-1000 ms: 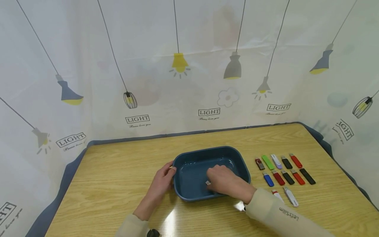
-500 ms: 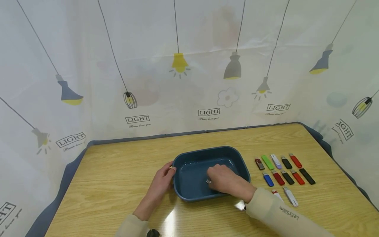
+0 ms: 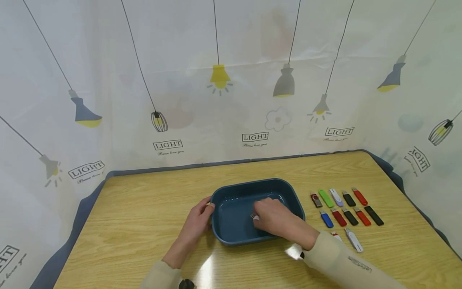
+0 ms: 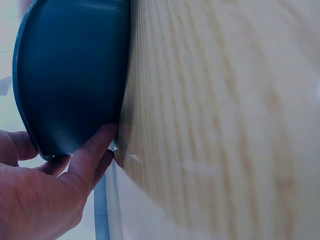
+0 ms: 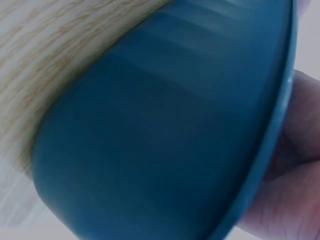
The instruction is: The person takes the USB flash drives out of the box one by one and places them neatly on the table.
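Note:
A dark blue plastic basin (image 3: 234, 235) sits on the wooden table. In the head view my left hand (image 3: 197, 218) grips its left end, thumb at the rim and fingers against the outer wall; the left wrist view shows the fingers (image 4: 92, 152) along that wall. My right hand (image 3: 270, 216) is inside the basin, its curled fingers pinching a USB flash drive (image 3: 255, 217). Only the drive's metal plug and a pale bit of body show; the rest is hidden by the hand. In the right wrist view the basin's wall (image 5: 140, 135) covers most of the fingers (image 5: 287, 200).
Right of the basin lie several USB flash drives in rows, among them a green one (image 3: 326, 198), a blue one (image 3: 327, 219) and a white one (image 3: 354, 240). A white curtain (image 3: 231, 104) printed with lamps surrounds the table (image 3: 144, 208).
My right hand has shifted slightly up in the head view, and the flash drive's plug with it. My left hand and the basin stay in place.

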Available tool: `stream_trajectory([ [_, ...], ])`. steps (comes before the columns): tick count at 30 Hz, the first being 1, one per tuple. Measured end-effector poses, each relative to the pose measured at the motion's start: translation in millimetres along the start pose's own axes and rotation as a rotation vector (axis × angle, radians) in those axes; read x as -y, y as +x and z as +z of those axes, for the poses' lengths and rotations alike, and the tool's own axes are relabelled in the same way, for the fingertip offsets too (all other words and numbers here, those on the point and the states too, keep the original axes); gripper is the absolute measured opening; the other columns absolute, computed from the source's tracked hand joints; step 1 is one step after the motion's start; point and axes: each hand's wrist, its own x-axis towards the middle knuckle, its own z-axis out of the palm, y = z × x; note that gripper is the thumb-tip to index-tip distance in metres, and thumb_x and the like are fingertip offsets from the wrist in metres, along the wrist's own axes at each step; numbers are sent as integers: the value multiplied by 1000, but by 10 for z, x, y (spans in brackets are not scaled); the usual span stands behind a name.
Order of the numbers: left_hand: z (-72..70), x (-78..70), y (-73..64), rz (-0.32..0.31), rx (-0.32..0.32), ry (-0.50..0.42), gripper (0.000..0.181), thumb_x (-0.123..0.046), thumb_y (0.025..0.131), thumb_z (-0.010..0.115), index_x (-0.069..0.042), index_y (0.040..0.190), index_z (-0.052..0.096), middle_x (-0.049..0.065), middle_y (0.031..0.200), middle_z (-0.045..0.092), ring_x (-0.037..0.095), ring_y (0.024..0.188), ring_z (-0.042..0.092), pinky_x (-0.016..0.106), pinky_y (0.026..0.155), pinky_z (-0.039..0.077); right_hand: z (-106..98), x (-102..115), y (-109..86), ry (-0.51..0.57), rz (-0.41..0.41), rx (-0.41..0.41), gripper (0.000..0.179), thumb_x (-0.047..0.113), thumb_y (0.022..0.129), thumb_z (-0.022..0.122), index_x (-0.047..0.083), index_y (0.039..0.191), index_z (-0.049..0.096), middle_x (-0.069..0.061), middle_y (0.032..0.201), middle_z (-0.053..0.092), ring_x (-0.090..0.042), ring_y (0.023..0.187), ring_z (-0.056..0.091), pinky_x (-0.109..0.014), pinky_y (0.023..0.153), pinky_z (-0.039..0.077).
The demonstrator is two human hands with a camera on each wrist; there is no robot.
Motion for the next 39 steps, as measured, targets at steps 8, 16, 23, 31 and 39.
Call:
stream_trajectory([
  [8, -5, 10, 2, 7, 10, 17, 48, -22, 111, 45, -1, 153, 46, 23, 129, 61, 28, 102, 61, 38, 82, 60, -74, 36, -132, 45, 73, -39, 4, 12, 94, 75, 8, 95, 73, 2, 87, 68, -11, 71, 57, -33, 63, 50],
  [16, 4, 8, -5, 2, 12, 3, 48, -22, 111, 45, 0, 153, 46, 25, 137, 59, 32, 110, 62, 45, 88, 60, -194, 21, -250, 72, 114, -98, 6, 15, 93, 76, 13, 99, 77, 6, 85, 65, -7, 70, 53, -28, 61, 48],
  [23, 9, 7, -7, 5, 16, 1, 50, -24, 111, 44, 2, 154, 42, 27, 138, 57, 33, 113, 62, 47, 90, 59, -329, -75, -364, 105, 124, -114, 9, 15, 94, 76, 11, 102, 76, 7, 85, 64, -7, 73, 56, -28, 64, 50],
  [31, 19, 2, -19, -7, 14, -4, 50, -23, 111, 46, 1, 154, 44, 26, 137, 59, 33, 112, 63, 47, 91, 59, -453, -173, -580, 130, 147, -142, 10, 14, 94, 77, 10, 103, 75, 7, 87, 66, -7, 77, 60, -30, 68, 53],
  [39, 11, -5, -21, -11, 15, 8, 49, -24, 111, 44, 0, 155, 44, 26, 140, 57, 32, 113, 63, 44, 91, 59, -521, -334, -756, 124, 226, -148, 13, 17, 93, 78, 8, 102, 75, 8, 83, 67, -7, 75, 60, -30, 67, 54],
])
